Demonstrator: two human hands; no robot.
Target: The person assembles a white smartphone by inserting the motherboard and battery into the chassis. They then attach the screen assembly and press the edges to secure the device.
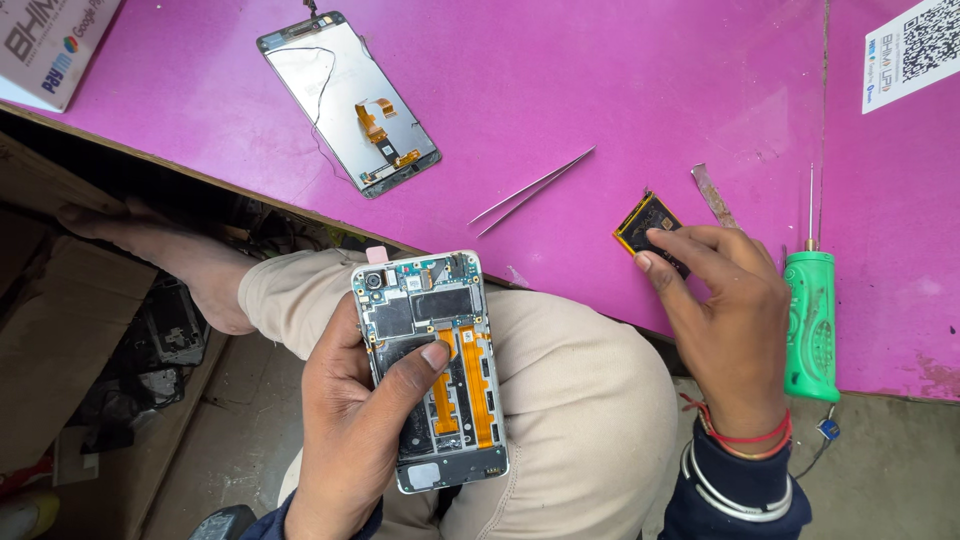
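Head view, nearest first: the left hand point(355, 440) grips an opened phone body point(432, 368) over the lap, thumb pressed across its middle where orange flex cables run beside dark shielding plates. Right of the phone body, the right hand point(725, 320) reaches onto the near edge of the counter point(560, 110), its fingertips closing on a small black battery with a yellow rim point(642, 228); a red thread and pale bangles circle that wrist.

Right of the battery stands a green-handled tool with a thin metal tip point(810, 320), lying lengthwise on the counter, and just above the battery a short worn metal blade point(712, 193). Left of the battery, well apart, rest slim tweezers point(532, 190). Farther left and back lies a detached screen panel point(347, 100), face down, with orange ribbon connectors on its grey back.

At the counter's far left corner sits a white box with printed colour logos point(52, 45); at the far right corner a white rectangular sticker bearing a square code point(912, 50) is stuck flat.

The counter is bright magenta, scuffed and stained. Below its edge, left of the phone body, a bare foot point(175, 255) rests among cardboard point(60, 340) and dark phone parts point(170, 330).
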